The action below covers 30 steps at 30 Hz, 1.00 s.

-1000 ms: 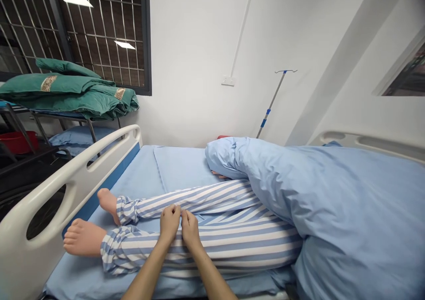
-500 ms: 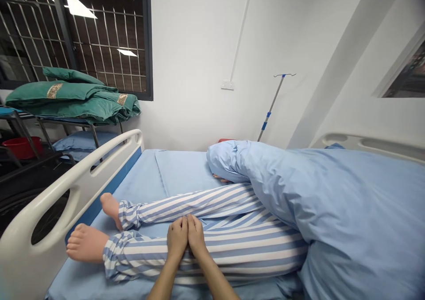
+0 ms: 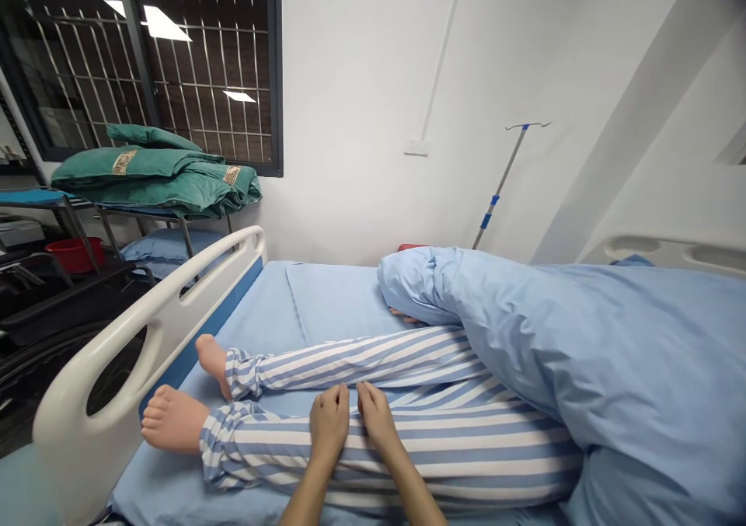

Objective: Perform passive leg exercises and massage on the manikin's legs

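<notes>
My left hand (image 3: 329, 419) and my right hand (image 3: 376, 415) are side by side over the near leg of a figure lying on the bed, a small gap between them. Both are closed with the knuckles up and fingers curled under. The cloth around them is not bunched, and no object shows in either. Blue-and-white striped pyjama trousers (image 3: 466, 440) cover the legs down to gathered cuffs. Two bare, smooth feet (image 3: 175, 419) point left. A light blue quilt (image 3: 524, 332) covers the upper part of the figure; part of a hand (image 3: 404, 316) peeks from under its edge.
The bed has a blue sheet (image 3: 338, 289), a white footboard (image 3: 67, 417) on the left and a headboard (image 3: 711, 256) on the right. Behind stand an IV pole (image 3: 506, 176) and a rack with folded green quilts (image 3: 169, 176). A wheelchair (image 3: 64, 308) and red bucket (image 3: 74, 254) are beyond the footboard.
My two hands, touching half a second ago, have parted slightly. The whole view has shifted a little to the left, so the bed and the room appear further right.
</notes>
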Tool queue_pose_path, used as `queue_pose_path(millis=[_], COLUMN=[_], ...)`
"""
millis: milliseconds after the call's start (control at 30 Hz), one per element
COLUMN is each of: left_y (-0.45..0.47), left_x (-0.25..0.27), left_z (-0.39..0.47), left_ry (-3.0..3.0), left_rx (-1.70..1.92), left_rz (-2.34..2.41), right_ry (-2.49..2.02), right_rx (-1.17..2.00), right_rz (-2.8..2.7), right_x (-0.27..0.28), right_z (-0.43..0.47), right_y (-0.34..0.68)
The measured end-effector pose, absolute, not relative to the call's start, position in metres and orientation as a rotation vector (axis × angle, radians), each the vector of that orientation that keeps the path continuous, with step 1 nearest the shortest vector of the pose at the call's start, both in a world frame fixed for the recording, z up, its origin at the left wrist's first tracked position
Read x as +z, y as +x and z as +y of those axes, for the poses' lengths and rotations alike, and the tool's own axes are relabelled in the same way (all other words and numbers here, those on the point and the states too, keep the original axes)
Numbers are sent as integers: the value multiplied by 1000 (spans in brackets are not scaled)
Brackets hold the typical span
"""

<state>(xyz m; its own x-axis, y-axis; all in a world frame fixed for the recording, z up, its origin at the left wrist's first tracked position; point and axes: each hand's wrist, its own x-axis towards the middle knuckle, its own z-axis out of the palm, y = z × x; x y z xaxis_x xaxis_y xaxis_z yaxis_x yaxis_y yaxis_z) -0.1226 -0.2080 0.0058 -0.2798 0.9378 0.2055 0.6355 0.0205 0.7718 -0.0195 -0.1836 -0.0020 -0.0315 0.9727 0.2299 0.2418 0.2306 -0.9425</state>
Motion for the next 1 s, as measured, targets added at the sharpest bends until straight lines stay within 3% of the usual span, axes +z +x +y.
queue_pose_path(millis=[267, 400, 733, 1000], left_y=[-116, -99, -90, -85], left_x=[14, 30, -2, -5], left_z=[-200, -192, -197, -198], left_ry=[1494, 1405, 1427, 1659], left_rx=[1189, 1366, 1199, 1008], left_rz=[1838, 1688, 1921, 2077], right_ry=[-1045, -987, -1190, -1208], right_rx=[872, 869, 727, 685], right_rz=[-1609, -1669, -1461, -1411], right_x=[85, 97, 34, 25], right_z=[-242, -254, -219, -198], right_y=[-234, -291, -81, -63])
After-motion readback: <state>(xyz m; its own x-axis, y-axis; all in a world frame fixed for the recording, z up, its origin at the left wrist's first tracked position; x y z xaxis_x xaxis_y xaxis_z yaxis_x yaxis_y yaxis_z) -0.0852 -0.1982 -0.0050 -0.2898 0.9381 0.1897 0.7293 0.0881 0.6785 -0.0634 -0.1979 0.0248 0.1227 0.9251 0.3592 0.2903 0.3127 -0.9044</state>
